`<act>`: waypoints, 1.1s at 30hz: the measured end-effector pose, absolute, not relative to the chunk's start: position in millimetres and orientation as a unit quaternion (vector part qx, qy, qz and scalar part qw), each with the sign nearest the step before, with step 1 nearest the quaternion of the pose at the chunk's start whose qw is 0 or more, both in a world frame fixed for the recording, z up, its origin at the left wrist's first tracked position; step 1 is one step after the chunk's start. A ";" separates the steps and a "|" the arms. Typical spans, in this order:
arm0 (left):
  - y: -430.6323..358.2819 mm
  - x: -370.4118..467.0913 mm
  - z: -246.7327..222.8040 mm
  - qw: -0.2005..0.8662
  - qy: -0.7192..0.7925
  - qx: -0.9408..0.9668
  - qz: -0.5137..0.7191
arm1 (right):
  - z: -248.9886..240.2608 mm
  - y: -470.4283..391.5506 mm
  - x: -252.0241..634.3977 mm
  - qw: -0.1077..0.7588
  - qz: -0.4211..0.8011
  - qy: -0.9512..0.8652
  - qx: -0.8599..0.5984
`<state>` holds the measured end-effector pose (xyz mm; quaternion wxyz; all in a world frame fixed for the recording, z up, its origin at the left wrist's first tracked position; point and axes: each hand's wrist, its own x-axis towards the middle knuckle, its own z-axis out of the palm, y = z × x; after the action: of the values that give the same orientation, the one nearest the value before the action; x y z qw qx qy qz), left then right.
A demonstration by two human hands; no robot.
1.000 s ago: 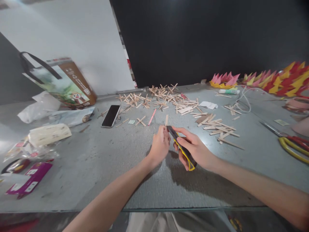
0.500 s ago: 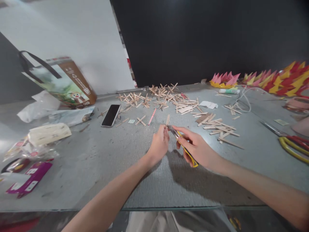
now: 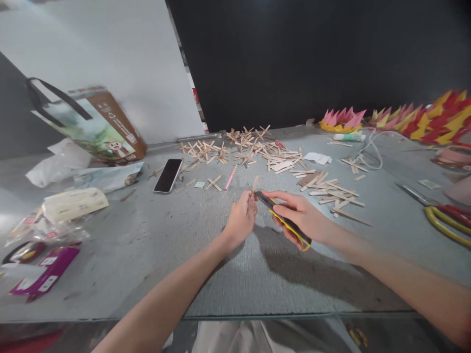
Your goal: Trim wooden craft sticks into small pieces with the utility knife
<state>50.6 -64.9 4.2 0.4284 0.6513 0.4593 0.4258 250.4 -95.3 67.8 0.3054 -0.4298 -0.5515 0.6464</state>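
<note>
Wooden stick [image 3: 255,183] at the centre of the frame, tilted slightly, its lower end in the closed grip of the left hand [image 3: 241,218]. Just right, the right hand [image 3: 303,215] has its grip wrapped around a black-and-yellow knife [image 3: 293,227], tip beside the stick. Beyond, crossed sticks [image 3: 214,183] lie on the table [image 3: 91,274]; scissors [image 3: 431,218] at the right edge.

Wooden sticks [image 3: 285,163], scissors [image 3: 423,199] and folded paper [image 3: 437,121] suggest a craft workspace.
</note>
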 end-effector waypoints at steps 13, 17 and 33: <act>-62.4 49.2 15.2 0.546 0.386 0.609 0.425 | 67.4 -85.2 261.4 0.288 0.648 -0.578 -0.404; -60.3 47.6 13.0 0.566 0.374 0.605 0.416 | 64.0 -81.0 266.1 0.282 0.642 -0.588 -0.403; -58.6 45.3 21.8 0.608 0.366 0.589 0.388 | 48.0 -75.0 263.0 0.377 0.324 -0.741 -0.452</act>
<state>45.3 -58.6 21.8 0.6078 0.5886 0.3657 0.3878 263.0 -75.0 48.0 0.3771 -0.4524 -0.7405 0.3237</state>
